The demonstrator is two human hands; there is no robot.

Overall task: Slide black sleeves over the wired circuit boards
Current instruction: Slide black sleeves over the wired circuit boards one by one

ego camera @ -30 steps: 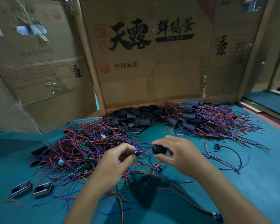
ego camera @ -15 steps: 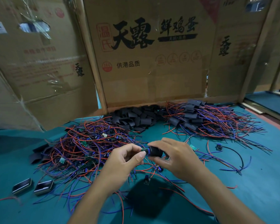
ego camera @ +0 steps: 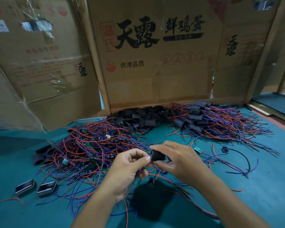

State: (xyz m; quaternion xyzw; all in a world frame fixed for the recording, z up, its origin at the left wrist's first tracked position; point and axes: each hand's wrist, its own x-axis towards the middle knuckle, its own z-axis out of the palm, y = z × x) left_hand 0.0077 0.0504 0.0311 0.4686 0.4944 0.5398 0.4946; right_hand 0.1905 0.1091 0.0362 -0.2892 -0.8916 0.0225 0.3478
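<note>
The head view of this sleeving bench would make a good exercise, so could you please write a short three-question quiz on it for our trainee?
1. True or false: the right hand holds a black sleeve.
2. The heap of empty sleeves lies: A) against the cardboard wall, B) beside the two flat cases, C) on the floor.
3. Fill in: the finished pile lies to the person's ____.

Key: 1 true. 2 A. 3 right. The left hand pinches the wired board's end at the sleeve's mouth.
</note>
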